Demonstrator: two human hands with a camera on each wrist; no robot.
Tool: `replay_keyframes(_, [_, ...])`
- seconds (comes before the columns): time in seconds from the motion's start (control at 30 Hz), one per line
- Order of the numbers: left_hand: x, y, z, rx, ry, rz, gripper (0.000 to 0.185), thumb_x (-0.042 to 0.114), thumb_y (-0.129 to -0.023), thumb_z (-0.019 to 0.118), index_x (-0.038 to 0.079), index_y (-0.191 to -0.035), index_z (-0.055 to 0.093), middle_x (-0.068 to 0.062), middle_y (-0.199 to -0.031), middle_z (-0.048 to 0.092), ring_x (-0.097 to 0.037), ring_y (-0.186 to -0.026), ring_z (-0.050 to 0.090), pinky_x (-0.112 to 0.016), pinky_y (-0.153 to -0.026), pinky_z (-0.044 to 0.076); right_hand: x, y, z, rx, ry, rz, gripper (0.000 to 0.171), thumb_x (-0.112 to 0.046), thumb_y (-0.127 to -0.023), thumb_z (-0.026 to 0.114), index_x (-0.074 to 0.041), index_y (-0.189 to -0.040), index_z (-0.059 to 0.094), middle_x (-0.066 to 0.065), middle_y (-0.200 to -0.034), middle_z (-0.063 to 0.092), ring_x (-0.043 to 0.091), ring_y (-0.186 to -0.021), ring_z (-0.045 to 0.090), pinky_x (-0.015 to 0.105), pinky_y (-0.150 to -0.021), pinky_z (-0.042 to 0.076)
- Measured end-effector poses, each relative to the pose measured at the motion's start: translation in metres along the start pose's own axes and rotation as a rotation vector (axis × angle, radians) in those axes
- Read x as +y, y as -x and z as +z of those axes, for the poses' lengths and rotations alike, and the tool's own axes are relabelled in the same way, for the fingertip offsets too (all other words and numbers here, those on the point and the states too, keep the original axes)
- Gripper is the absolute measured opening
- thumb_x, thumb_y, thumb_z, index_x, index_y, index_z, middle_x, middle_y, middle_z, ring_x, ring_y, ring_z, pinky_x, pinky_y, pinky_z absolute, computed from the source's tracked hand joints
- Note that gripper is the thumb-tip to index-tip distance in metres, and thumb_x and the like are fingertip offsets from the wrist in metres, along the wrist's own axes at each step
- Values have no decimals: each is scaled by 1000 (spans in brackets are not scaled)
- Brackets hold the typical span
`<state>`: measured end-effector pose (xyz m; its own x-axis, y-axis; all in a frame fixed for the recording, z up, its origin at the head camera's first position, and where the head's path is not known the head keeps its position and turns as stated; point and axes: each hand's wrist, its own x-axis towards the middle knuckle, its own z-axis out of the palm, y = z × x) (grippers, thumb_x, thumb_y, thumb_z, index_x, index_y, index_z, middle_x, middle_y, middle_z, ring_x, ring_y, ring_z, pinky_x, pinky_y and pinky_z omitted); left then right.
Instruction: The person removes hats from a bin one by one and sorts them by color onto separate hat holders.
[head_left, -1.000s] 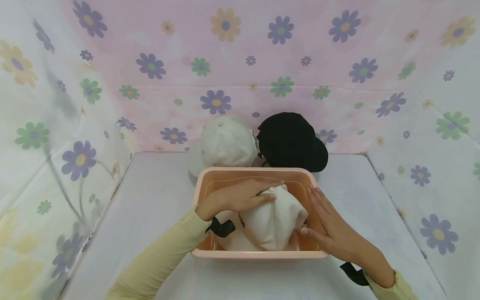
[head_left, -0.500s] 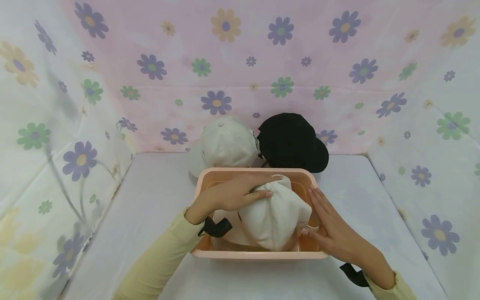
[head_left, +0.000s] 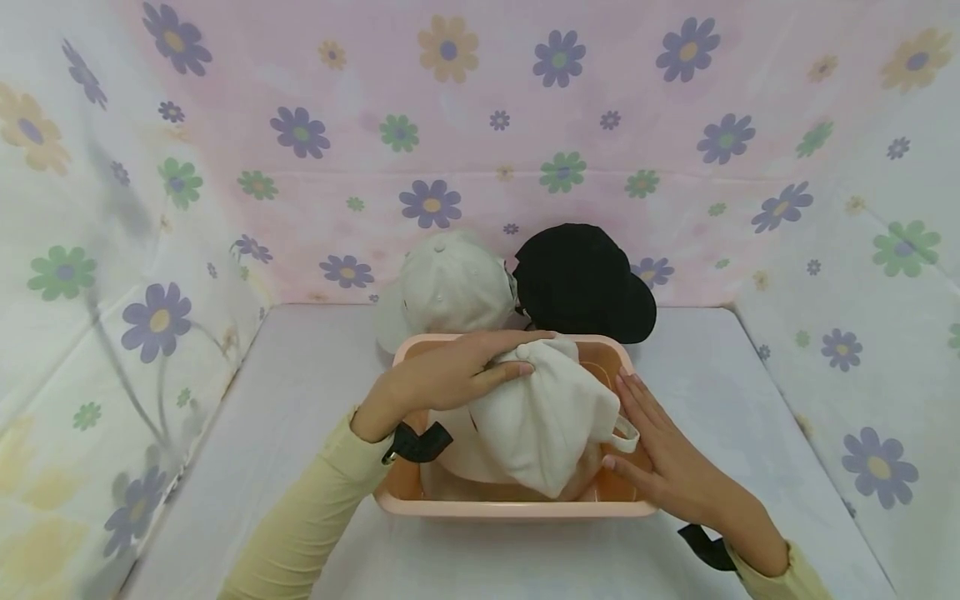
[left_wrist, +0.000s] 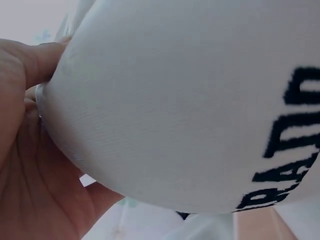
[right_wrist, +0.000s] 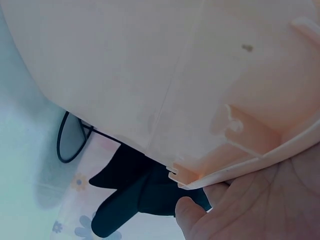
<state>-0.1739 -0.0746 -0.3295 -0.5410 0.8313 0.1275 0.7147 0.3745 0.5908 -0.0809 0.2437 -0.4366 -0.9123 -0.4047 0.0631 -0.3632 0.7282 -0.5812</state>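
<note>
In the head view a white cap [head_left: 551,421] hangs creased over the peach plastic bin [head_left: 517,509], its brim toward the left. My left hand [head_left: 450,375] grips the crown near the top button, thumb on the near side. A strap loop [head_left: 626,435] sticks out at the cap's right. In the left wrist view, dark letters [left_wrist: 282,150] mark the crown's front. My right hand [head_left: 678,462] rests over the bin's right rim, fingers fairly straight and thumb apart from them. The right wrist view shows its palm [right_wrist: 265,200] against the rim, beside the bin's outer wall [right_wrist: 115,65].
Behind the bin, a second white cap [head_left: 453,287] and a black cap [head_left: 581,279] sit side by side at the foot of the flowered back wall [head_left: 480,158]. A white cloth [head_left: 307,392] covers the table. Flowered side walls [head_left: 832,333] close in on both sides.
My left hand has moved up and to the left, raising the white cap from inside the bin. The cap's strap loop has come into sight. My right hand stays on the rim.
</note>
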Motion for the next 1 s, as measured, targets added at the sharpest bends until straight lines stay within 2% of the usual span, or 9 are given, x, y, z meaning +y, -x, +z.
replay_keyframes(0.3, [2, 6, -23, 76, 39, 18, 49, 24, -109, 51, 16, -157, 42, -3, -149, 55, -17, -137, 51, -39, -115, 41, 0, -1, 0, -2, -33, 4, 96, -36, -97, 68, -30, -165, 1, 1, -172, 0, 34, -155, 11, 76, -111, 25])
replay_keyframes(0.43, [5, 7, -35, 107, 36, 41, 50, 21, -108, 51, 14, -157, 41, -2, -128, 67, -12, -122, 59, -36, -105, 47, -1, -2, 1, -9, -28, 28, 94, -39, -98, 67, -33, -164, 0, -1, -171, 3, 36, -153, 14, 77, -110, 24])
replay_keyframes(0.6, [14, 10, -53, 173, -2, 92, 49, 18, -107, 53, 11, -155, 43, 0, -115, 68, -12, -108, 58, -33, -95, 47, -2, -1, 0, -25, -11, 55, 94, -42, -98, 65, -25, -165, 1, 2, -172, 0, 39, -156, 7, 77, -111, 21])
replay_keyframes(0.67, [18, 11, -61, 203, -12, 109, 49, 16, -107, 54, 11, -154, 45, -1, -124, 67, -12, -110, 58, -34, -97, 47, -3, 0, 0, -27, -4, 57, 94, -41, -99, 65, -21, -165, 1, 2, -172, -2, 37, -157, 4, 75, -113, 21])
replay_keyframes(0.73, [22, 12, -69, 234, -22, 121, 49, 14, -106, 55, 11, -154, 45, -2, -129, 65, -11, -111, 59, -34, -97, 48, -3, 0, 1, -22, 0, 41, 94, -39, -99, 65, -19, -165, 1, 2, -172, -3, 33, -158, 1, 63, -122, 16])
replay_keyframes(0.8, [24, 12, -78, 262, -38, 131, 48, 13, -106, 55, 10, -153, 46, -3, -130, 65, -11, -109, 60, -35, -96, 49, -2, 1, 1, -6, 10, 11, 93, -38, -99, 65, -16, -165, 3, 3, -172, -3, 31, -158, -1, 43, -127, 8])
replay_keyframes(0.9, [25, 11, -91, 306, -80, 134, 47, 11, -106, 55, 8, -152, 48, -5, -131, 66, -13, -110, 62, -36, -96, 50, -1, 1, 2, 2, 26, -6, 92, -40, -100, 63, -14, -165, 4, 6, -172, -2, 29, -158, -2, 20, -120, -3])
replay_keyframes(0.93, [24, 11, -95, 317, -97, 132, 46, 11, -106, 55, 7, -151, 48, -7, -131, 66, -15, -110, 63, -37, -96, 50, -1, 1, 2, 3, 29, -2, 92, -41, -100, 63, -14, -165, 4, 7, -172, -1, 29, -158, -1, 18, -118, -4])
replay_keyframes(1.0, [21, 9, -104, 335, -143, 116, 45, 10, -106, 54, 5, -150, 49, -9, -125, 68, -17, -106, 64, -39, -93, 51, -2, 1, 1, -1, 30, 10, 92, -42, -100, 62, -14, -165, 4, 7, -172, -1, 29, -158, -1, 30, -124, 1])
